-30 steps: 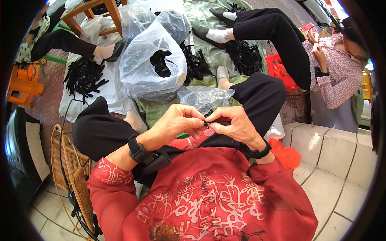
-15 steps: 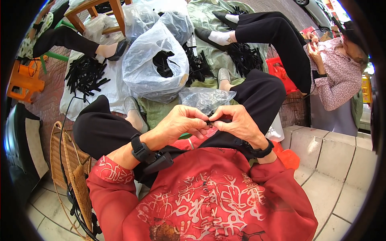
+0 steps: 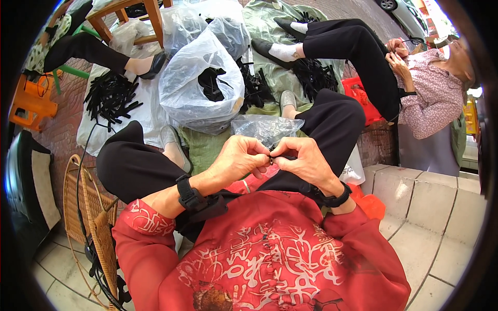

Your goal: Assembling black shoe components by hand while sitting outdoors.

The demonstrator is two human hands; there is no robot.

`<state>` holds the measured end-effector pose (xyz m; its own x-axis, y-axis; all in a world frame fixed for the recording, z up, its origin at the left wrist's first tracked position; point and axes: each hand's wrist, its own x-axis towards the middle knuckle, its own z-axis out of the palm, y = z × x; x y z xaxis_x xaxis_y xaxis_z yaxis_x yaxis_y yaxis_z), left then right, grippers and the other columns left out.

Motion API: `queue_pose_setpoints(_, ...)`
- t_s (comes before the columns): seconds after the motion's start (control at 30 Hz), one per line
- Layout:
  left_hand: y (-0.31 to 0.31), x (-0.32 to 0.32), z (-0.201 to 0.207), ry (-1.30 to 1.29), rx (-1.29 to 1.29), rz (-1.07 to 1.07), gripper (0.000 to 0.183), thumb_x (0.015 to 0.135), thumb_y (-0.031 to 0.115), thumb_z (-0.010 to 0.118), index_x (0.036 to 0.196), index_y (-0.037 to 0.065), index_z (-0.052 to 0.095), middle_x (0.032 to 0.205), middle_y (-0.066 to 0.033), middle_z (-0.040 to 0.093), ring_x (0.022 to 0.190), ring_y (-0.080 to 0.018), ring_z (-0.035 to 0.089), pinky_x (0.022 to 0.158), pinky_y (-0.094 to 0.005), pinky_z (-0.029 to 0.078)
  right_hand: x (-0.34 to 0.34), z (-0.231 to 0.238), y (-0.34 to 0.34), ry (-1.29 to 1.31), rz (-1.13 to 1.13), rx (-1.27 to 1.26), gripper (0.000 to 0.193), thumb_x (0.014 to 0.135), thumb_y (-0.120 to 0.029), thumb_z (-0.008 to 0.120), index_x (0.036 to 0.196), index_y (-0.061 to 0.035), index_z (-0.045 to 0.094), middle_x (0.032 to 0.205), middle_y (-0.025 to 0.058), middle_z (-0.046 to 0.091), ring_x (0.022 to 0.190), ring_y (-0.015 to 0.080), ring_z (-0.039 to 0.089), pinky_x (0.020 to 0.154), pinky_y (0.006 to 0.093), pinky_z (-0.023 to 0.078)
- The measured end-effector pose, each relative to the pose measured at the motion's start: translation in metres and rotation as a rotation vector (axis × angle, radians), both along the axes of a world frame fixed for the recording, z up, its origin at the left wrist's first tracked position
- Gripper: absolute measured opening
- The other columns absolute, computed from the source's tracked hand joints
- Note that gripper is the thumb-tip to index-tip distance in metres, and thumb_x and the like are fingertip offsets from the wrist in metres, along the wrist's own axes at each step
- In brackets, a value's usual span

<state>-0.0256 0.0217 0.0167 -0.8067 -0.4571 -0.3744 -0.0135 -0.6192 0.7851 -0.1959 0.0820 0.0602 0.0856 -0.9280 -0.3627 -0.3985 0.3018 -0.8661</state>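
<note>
My left hand [image 3: 243, 158] and my right hand [image 3: 301, 160] meet above my lap, thumbs and forefingers pinched together. Between the fingertips is a small dark piece [image 3: 271, 159], mostly covered by them; its kind cannot be made out. Both hands are closed on it. Just beyond them, a clear plastic bag [image 3: 264, 129] lies between my knees. Farther off stands a large whitish plastic bag [image 3: 179, 96] with black strips [image 3: 211, 83] showing through its opening.
Piles of black strips [image 3: 111, 101] lie on pale sheeting, with another heap [image 3: 314, 80] by a co-worker's shoes. That person [image 3: 430, 88] sits at the right, hands together. A wicker chair [image 3: 96, 223] stands left of me, a wooden stool [image 3: 155, 26] ahead, a tiled ledge [image 3: 430, 207] at right.
My left wrist has shifted slightly up and to the right, while the fingertips stay pinched together on the small piece. At the right, the co-worker's head and hands have moved a little.
</note>
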Motion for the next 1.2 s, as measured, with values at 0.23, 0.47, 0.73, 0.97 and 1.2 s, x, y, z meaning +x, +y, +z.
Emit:
queue_pose_setpoints(0.23, -0.006, 0.004, 0.006, 0.028, 0.067, -0.026, 0.014, 0.077, 0.001, 0.054, 0.088, -0.006, 0.058, 0.074, -0.0110, 0.060, 0.062, -0.0133, 0.059, 0.058, -0.0243, 0.050, -0.002, -0.001, -0.004, -0.047, -0.032, 0.018, 0.006, 0.070, 0.003, 0.055, 0.076, 0.0035, 0.056, 0.070, 0.0005, 0.055, 0.064, 0.0029, 0.050, 0.057, 0.0171, 0.041)
queue_pose_setpoints(0.47, 0.000, 0.004, 0.003, 0.044, 0.081, 0.005, 0.012, 0.078, 0.002, 0.055, 0.087, -0.006, 0.057, 0.074, -0.0106, 0.060, 0.062, -0.0131, 0.058, 0.056, -0.0243, 0.050, 0.000, -0.001, -0.002, -0.039, 0.001, 0.014, 0.006, 0.070, 0.003, 0.054, 0.076, 0.0036, 0.056, 0.068, 0.0000, 0.054, 0.063, 0.0028, 0.049, 0.055, 0.0172, 0.040)
queue_pose_setpoints(0.73, -0.004, 0.003, -0.012, 0.012, 0.103, -0.016, 0.009, 0.077, 0.004, 0.056, 0.080, -0.004, 0.056, 0.070, -0.0083, 0.058, 0.062, -0.0129, 0.057, 0.054, -0.0255, 0.051, 0.002, -0.008, -0.006, -0.123, -0.004, 0.067, 0.007, 0.070, 0.003, 0.054, 0.076, 0.0041, 0.057, 0.069, 0.0005, 0.055, 0.064, 0.0035, 0.050, 0.056, 0.0176, 0.041)
queue_pose_setpoints(0.97, -0.010, 0.001, -0.007, -0.027, -0.091, 0.043, 0.008, 0.077, 0.002, 0.056, 0.081, -0.005, 0.056, 0.071, -0.0078, 0.058, 0.061, -0.0121, 0.057, 0.054, -0.0256, 0.051, 0.005, -0.001, -0.017, -0.028, -0.001, -0.016, 0.006, 0.070, 0.002, 0.056, 0.076, 0.0035, 0.057, 0.070, 0.0008, 0.056, 0.064, 0.0033, 0.050, 0.057, 0.0174, 0.042)
queue_pose_setpoints(1.2, 0.004, -0.002, -0.020, 0.059, -0.088, 0.093, 0.008, 0.080, 0.002, 0.051, 0.082, -0.004, 0.056, 0.071, -0.0070, 0.059, 0.060, -0.0121, 0.057, 0.054, -0.0253, 0.050, 0.013, 0.000, -0.007, 0.082, -0.038, -0.131, 0.012, 0.065, -0.004, 0.057, 0.074, 0.0025, 0.057, 0.062, 0.0053, 0.058, 0.059, 0.0068, 0.053, 0.055, 0.0225, 0.043)
